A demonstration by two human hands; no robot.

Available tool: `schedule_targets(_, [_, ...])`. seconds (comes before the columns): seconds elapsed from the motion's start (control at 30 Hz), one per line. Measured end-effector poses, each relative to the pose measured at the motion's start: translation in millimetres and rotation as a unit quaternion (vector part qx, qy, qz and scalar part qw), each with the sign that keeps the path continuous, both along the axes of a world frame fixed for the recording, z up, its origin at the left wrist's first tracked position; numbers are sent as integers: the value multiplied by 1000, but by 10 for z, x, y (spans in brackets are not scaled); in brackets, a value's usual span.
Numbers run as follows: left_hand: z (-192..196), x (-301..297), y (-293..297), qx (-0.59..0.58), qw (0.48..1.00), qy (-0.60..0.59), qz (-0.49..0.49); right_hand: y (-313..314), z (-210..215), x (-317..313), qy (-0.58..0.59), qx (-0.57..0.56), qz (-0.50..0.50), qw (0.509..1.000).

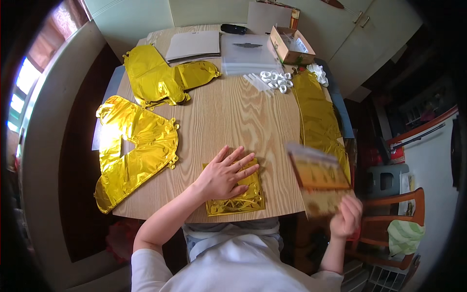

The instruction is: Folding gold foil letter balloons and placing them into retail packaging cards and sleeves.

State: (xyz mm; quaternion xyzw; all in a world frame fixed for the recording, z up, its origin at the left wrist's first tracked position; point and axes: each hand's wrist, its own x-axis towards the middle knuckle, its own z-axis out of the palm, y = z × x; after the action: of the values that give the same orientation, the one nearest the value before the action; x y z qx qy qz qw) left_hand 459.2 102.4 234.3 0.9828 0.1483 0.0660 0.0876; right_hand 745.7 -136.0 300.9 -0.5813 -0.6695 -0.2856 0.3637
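My left hand [227, 174] lies flat with fingers spread on a folded gold foil balloon [236, 208] at the table's near edge. At the right, my right hand [347, 215] grips a flat printed card or packet [318, 170] by its lower right corner. Motion blurs that piece, which is brown, orange and cream and is held up over the table's right edge. Behind it, a long gold foil balloon [318, 107] lies flat along the right side. Two more flat foil balloons rest on the left: a curved one [160, 141] and an angular one [151, 73] farther back.
White ribbon rolls [282, 88] and clear strips [258, 83] sit toward the back right of the wooden table [219, 112]. Behind them are a cardboard box [294, 53], a clear plastic bag [248, 61] and a paper stack [194, 45]. A wooden chair [389, 209] stands to the right.
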Motion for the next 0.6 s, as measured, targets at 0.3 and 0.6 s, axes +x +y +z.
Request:
schedule_targets(0.3, [10,47,-167,-29,996,-3,86,797,-602,-98,-7,-223,-31,974])
schedule_targets(0.6, [-11,34,-347,-43,989,-24,138,953,-468,-707,89,-297,121,943])
